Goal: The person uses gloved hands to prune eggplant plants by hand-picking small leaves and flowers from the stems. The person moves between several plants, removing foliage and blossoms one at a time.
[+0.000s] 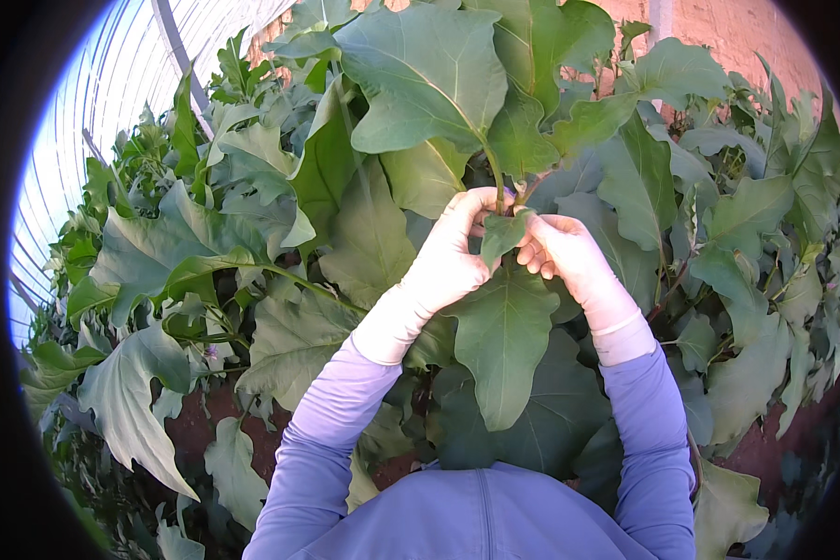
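My left hand (455, 252), in a pale thin glove, has its fingers curled around the upper stem (493, 171) of an eggplant plant. Close beside it my right hand (560, 248), gloved alike, has its thumb and forefinger at the edge of a small leaf (502, 233). Whether the right fingers pinch that leaf or a shoot behind it is hidden. A large lobed leaf (427, 77) rises above both hands, and another broad leaf (507, 343) hangs below them, between my forearms.
Dense eggplant foliage (161, 238) surrounds me on both sides, with a small purple flower (211, 351) at the left. Thin strings run down among the leaves. Behind stand an earthen wall (735, 31) and a greenhouse frame with a translucent cover (77, 126). Reddish soil shows below.
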The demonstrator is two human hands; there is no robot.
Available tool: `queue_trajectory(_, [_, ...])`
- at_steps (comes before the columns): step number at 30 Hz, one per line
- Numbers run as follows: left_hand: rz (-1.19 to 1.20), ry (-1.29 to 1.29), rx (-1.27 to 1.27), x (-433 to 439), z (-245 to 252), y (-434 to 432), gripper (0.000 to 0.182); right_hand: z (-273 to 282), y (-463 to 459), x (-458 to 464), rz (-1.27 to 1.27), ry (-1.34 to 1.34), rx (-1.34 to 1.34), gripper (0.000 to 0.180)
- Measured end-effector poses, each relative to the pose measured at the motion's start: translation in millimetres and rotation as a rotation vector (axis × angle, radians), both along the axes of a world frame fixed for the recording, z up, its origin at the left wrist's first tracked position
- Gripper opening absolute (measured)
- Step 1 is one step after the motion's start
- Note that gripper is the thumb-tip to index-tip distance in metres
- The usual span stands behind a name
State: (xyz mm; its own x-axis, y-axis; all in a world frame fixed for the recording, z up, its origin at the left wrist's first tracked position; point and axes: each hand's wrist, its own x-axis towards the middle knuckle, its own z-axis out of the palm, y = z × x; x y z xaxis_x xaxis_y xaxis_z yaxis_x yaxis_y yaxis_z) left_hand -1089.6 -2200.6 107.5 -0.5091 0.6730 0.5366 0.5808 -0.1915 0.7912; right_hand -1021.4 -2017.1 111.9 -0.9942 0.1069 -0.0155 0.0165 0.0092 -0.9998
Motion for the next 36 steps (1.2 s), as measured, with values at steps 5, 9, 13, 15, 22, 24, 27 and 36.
queue_trajectory(5, [0.01,0.045,0.072,-3.4,-8.5,-10.2,0.053,0.1,-18.9,1.4,-0.021,-0.012,0.005,0.022])
queue_trajectory(9, [-0.116,-0.079,0.123,-8.8,-10.1,-16.1,0.056,-2.5,-29.0,8.1,-0.046,0.074,0.116,0.016])
queue_trajectory(13, [-0.089,-0.079,0.057,-7.5,-11.9,-15.1,0.054,0.0,-27.6,11.1,-0.095,-0.039,0.117,0.022])
queue_trajectory(15, [-0.094,-0.117,0.037,-6.6,-12.3,-14.5,0.054,-2.2,-27.9,7.6,-0.114,0.05,0.227,0.023])
queue_trajectory(22, [-0.167,-0.18,0.146,-10.4,-14.0,-9.6,0.052,-23.8,-41.3,1.0,-0.339,0.189,-0.107,0.021])
queue_trajectory(24, [-0.183,-0.24,0.121,-12.0,-14.1,-8.1,0.051,-22.6,-43.1,6.7,-0.342,0.119,-0.208,0.019])
queue_trajectory(27, [-0.204,-0.262,0.142,-13.4,-13.5,-6.9,0.05,-18.1,-59.1,12.9,-0.616,0.426,-0.21,0.018])
queue_trajectory(36, [-0.248,-0.212,0.121,-9.1,-14.4,-6.7,0.051,10.5,-66.1,15.7,-0.556,0.355,-0.196,0.014])
